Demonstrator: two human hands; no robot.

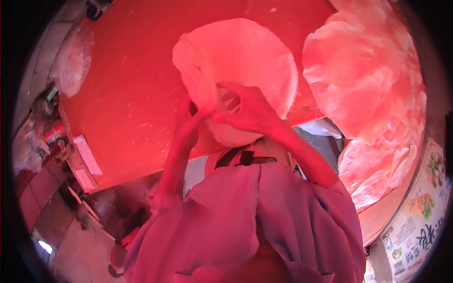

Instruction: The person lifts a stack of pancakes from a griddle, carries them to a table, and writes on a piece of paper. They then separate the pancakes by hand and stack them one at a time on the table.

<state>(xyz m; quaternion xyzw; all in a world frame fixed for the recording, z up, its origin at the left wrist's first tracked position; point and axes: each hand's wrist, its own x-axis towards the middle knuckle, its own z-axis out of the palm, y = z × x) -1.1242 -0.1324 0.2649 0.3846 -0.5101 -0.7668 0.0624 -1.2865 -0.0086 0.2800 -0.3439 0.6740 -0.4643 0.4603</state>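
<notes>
A large, thin, pale round sheet (pixel 255 56) lies on the red table (pixel 127 94), its near part hanging at the table's front edge. My left hand (pixel 191 122) is at the sheet's near left side, its fingers partly hidden behind the raised edge. With curled fingers, my right hand (pixel 243 108) pinches the near part of the sheet, close to my left hand. The sheet's left edge looks folded or lifted.
Many similar pale sheets (pixel 363 80) are heaped at the right. Plastic bags (pixel 75 59) lie at the far left. Pink blocks (pixel 87 153) sit at the table's left front corner. A printed poster (pixel 420 212) is at the lower right.
</notes>
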